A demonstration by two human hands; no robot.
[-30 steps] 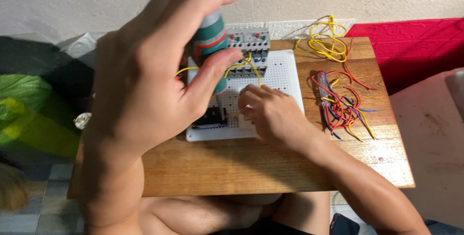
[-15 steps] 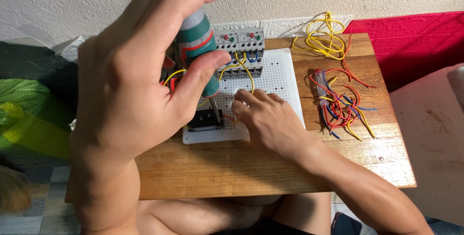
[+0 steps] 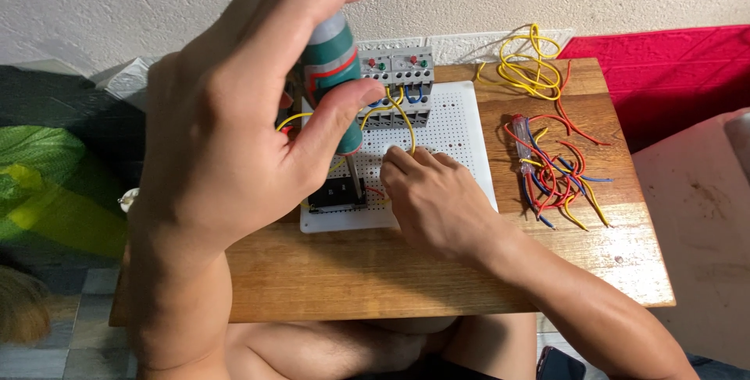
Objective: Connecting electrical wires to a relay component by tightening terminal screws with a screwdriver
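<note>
- The left hand (image 3: 226, 130) is closed around a green-handled screwdriver (image 3: 334, 75), held upright, tip down at a black part (image 3: 337, 192) on the white perforated board (image 3: 461, 138).
- The right hand (image 3: 430, 200) rests on the board, fingers curled beside the tip; whether it pinches anything cannot be told.
- Loose coloured wires (image 3: 555, 169) lie on the wooden table (image 3: 375, 271).

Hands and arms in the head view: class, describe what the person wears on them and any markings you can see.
Both are bare. The left hand and its forearm show no glove, sleeve, watch or ring. The right hand and forearm are likewise uncovered, with no jewellery or markings visible. Fingernails are short and unpainted. No sleeve edge enters the picture on either side.
</note>
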